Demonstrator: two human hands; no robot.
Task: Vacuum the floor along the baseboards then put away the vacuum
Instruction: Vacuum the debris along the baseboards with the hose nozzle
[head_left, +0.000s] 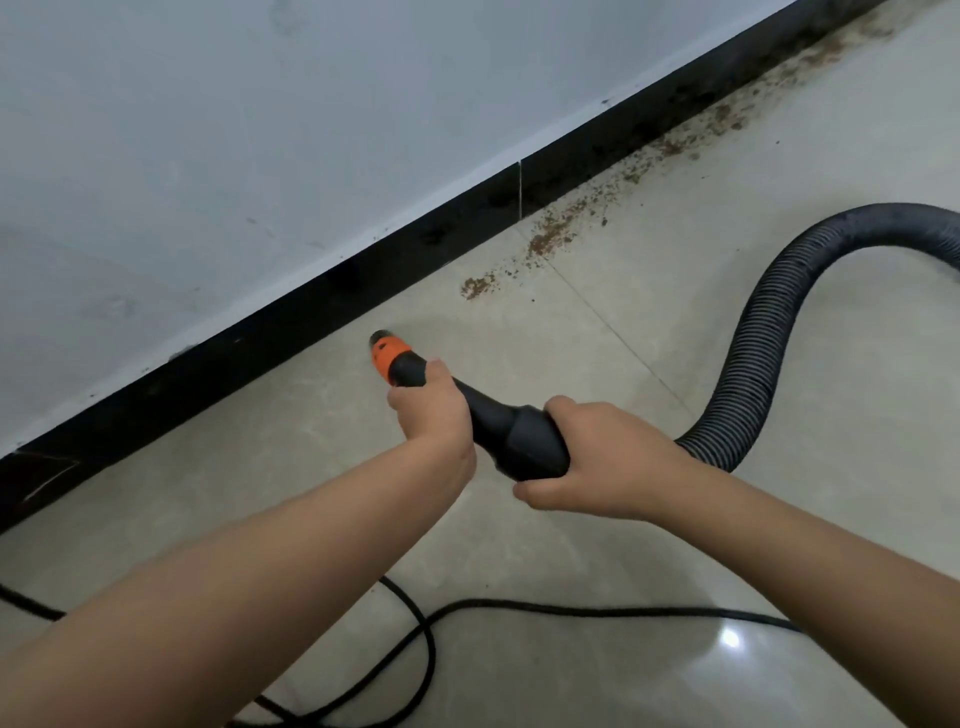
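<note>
Head: cord (519, 605) loops underfoot, debris (550, 236) along baseboard (311, 306).

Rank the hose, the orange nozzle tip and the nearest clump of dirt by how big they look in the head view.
1. Hose, by far.
2. Orange nozzle tip and nearest dirt clump: look about alike; the clump lies farther off, so no ranking.

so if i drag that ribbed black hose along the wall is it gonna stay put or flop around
The ribbed hose probably flops rather than holds a line: it already arcs in a loose S-curve behind the right hand. Its corrugated wall suggests it bends easily yet likely resists kinking. The rigid nozzle, gripped by the left hand, should steer predictably.
</note>
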